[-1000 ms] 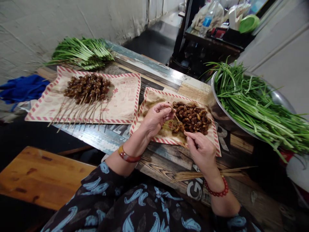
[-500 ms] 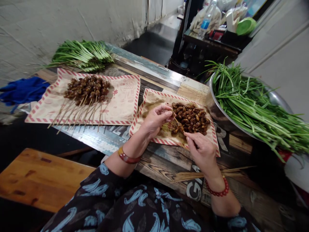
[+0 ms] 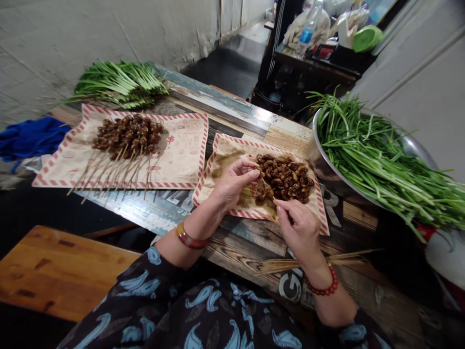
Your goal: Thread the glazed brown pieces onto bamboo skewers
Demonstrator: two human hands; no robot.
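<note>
My left hand (image 3: 236, 182) is closed in a pinch round one end of a thin bamboo skewer (image 3: 263, 180). The skewer slants down to the right, towards a glossy brown pupa (image 3: 270, 192). At that pupa my right hand (image 3: 300, 223) is closed, with thumb and forefinger pinched on it. Both hands are over a red-striped paper sheet (image 3: 232, 145) stained dark with liquid. A heap of loose brown pupae (image 3: 285, 177) lies on this sheet, just beyond my fingers. On the left, a second striped sheet (image 3: 185, 160) carries a pile of loaded pupa skewers (image 3: 129, 135), bare ends towards me.
Bare bamboo skewers (image 3: 278, 265) lie by my right wrist. A metal basin (image 3: 314, 145) heaped with green chives (image 3: 381, 155) stands at right. Cut greens (image 3: 119, 82) and a blue cloth (image 3: 32, 138) are at left. A wooden stool (image 3: 69, 271) is below the table (image 3: 145, 211).
The whole view has shifted slightly to the left. Both hands keep nearly the same place over the paper, still pinching the skewer and the pupa.
</note>
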